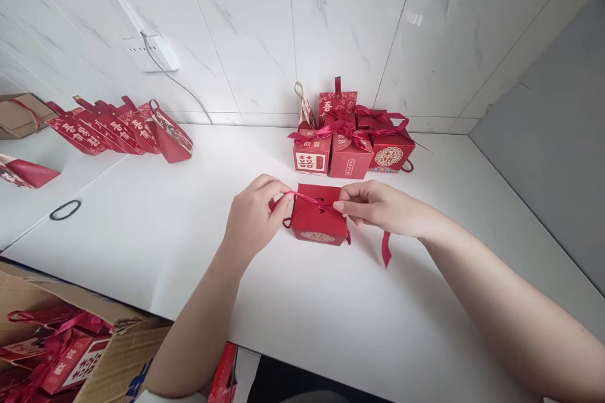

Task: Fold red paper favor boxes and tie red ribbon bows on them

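A red gift box (319,227) with a round gold emblem on its front stands on the white table, dark red cords at its sides. Across its top runs a red ribbon (307,198), crossed at the slotted centre. My left hand (255,211) pinches one part of the ribbon at the box's left. At the right top edge my right hand (366,204) pinches the other part, its fingertips close to the box. A loose ribbon end (386,250) hangs below my right hand.
Several ribboned red boxes (350,154) stand behind, near the tiled wall. Red packages (113,129) line the back left, near a black ring (65,210). A cardboard carton (120,352) holding red boxes is at the lower left.
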Action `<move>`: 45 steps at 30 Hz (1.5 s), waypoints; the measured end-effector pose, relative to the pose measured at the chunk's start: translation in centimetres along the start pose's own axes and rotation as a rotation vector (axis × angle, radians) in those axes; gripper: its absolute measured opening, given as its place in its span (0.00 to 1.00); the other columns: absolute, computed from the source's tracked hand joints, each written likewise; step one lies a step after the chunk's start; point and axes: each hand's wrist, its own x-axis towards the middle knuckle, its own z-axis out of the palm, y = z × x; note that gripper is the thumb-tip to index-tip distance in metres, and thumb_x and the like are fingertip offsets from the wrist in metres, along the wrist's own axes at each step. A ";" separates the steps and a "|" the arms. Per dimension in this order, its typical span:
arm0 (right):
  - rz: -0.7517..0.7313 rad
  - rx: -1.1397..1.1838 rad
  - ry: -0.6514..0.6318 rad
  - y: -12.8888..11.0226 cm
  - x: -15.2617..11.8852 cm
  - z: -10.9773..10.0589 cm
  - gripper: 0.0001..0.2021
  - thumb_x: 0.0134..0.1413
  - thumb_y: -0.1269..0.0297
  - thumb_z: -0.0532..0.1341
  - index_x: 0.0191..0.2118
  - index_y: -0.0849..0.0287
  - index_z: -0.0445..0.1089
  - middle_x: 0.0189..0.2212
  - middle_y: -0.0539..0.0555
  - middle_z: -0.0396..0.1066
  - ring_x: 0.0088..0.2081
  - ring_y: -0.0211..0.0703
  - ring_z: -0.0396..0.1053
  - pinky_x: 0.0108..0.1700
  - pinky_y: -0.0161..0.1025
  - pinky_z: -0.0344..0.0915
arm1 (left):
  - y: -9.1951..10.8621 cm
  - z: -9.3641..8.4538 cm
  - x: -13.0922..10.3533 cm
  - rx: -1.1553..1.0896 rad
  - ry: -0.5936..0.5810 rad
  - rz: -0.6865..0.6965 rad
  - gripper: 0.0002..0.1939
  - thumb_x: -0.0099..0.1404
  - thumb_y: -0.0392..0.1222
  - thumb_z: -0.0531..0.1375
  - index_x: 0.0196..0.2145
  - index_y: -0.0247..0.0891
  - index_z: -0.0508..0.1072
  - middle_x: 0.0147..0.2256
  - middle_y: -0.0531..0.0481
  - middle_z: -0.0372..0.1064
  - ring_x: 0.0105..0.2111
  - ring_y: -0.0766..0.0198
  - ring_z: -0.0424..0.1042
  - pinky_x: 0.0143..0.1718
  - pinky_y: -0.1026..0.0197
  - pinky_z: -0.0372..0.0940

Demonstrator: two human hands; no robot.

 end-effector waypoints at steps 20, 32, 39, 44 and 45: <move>0.004 0.028 0.034 0.7 0.5 -1.2 0.14 0.55 0.60 0.56 0.22 0.57 0.54 0.21 0.45 0.48 0.23 0.34 0.45 0.25 0.36 0.44 | -0.1 -1.1 0.9 -0.545 -0.384 -0.335 0.16 0.63 0.51 0.58 0.27 0.36 0.71 0.25 0.54 0.62 0.25 0.70 0.55 0.27 0.65 0.52; -0.049 -0.110 0.058 1.3 0.4 -3.0 0.13 0.54 0.61 0.57 0.22 0.56 0.56 0.21 0.46 0.50 0.24 0.36 0.48 0.28 0.37 0.48 | -0.6 -1.9 0.8 -0.495 -0.555 -0.350 0.16 0.63 0.52 0.57 0.26 0.37 0.70 0.23 0.54 0.55 0.23 0.70 0.54 0.23 0.67 0.57; -0.033 -0.192 -0.023 1.8 0.5 -3.3 0.12 0.55 0.60 0.57 0.24 0.57 0.59 0.23 0.47 0.54 0.25 0.35 0.50 0.27 0.37 0.49 | -1.0 -1.8 1.0 -0.546 -0.641 -0.366 0.16 0.62 0.53 0.57 0.25 0.37 0.69 0.28 0.53 0.60 0.28 0.69 0.61 0.27 0.67 0.64; 0.001 -0.242 -0.047 1.9 0.4 -3.3 0.15 0.56 0.55 0.57 0.24 0.57 0.59 0.22 0.47 0.54 0.24 0.35 0.50 0.26 0.37 0.47 | -1.5 -1.6 1.2 -0.494 -0.735 -0.319 0.16 0.62 0.51 0.57 0.24 0.37 0.67 0.32 0.51 0.65 0.29 0.68 0.64 0.29 0.65 0.64; 0.007 -0.251 -0.038 2.0 0.4 -3.3 0.15 0.56 0.54 0.57 0.24 0.57 0.60 0.22 0.47 0.54 0.23 0.35 0.50 0.25 0.37 0.47 | -1.6 -1.7 1.2 -0.487 -0.753 -0.287 0.17 0.63 0.52 0.57 0.24 0.37 0.68 0.32 0.50 0.65 0.29 0.68 0.64 0.30 0.65 0.63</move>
